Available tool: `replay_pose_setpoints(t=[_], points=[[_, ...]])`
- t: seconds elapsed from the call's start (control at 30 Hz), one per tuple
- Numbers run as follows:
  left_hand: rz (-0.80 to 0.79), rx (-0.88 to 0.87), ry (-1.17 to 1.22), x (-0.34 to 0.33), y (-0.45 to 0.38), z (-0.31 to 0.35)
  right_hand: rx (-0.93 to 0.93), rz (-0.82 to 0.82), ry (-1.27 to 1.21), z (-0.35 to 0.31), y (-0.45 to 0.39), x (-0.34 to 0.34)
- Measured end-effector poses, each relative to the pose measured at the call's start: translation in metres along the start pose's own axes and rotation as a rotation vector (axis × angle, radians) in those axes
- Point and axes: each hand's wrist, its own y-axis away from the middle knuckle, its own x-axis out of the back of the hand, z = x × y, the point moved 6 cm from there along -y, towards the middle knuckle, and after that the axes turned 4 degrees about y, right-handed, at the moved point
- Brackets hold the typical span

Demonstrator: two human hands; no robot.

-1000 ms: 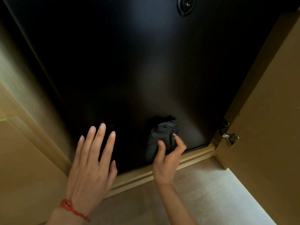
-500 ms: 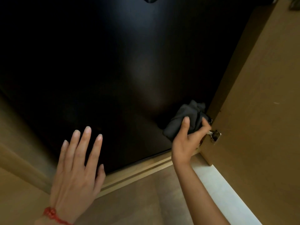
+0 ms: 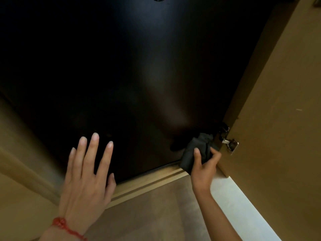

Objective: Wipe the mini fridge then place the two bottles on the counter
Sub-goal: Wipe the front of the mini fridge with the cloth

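Both forearms were bare, with no sleeve in view on either. The left hand [image 3: 86, 178] had a red braided cord bracelet [image 3: 66, 226] with a knot around its wrist. The right hand [image 3: 203, 169] wore nothing, and the fingernails were short and unpainted.

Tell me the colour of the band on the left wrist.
Red, a braided band; the head view shows it.

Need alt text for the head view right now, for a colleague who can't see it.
The right hand presses a dark cloth to the black mini fridge door at its lower right corner, beside a cabinet hinge. The left hand is spread open lower left.
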Motion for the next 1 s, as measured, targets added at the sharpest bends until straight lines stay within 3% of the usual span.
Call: replay_pose_setpoints(t=[0.33,0.6,1.0], points=[[-0.138,0.033,0.121,0.003,0.006,0.013,-0.038,-0.102,-0.015,-0.017,0.026,0.014],[-0.322,0.144,0.246,-0.004,0.021,0.03,-0.005,-0.28,0.035,-0.038,0.045,0.016],[-0.393,0.117,0.241,-0.01,0.03,0.038,-0.051,-0.249,0.097,-0.045,0.043,0.028]])
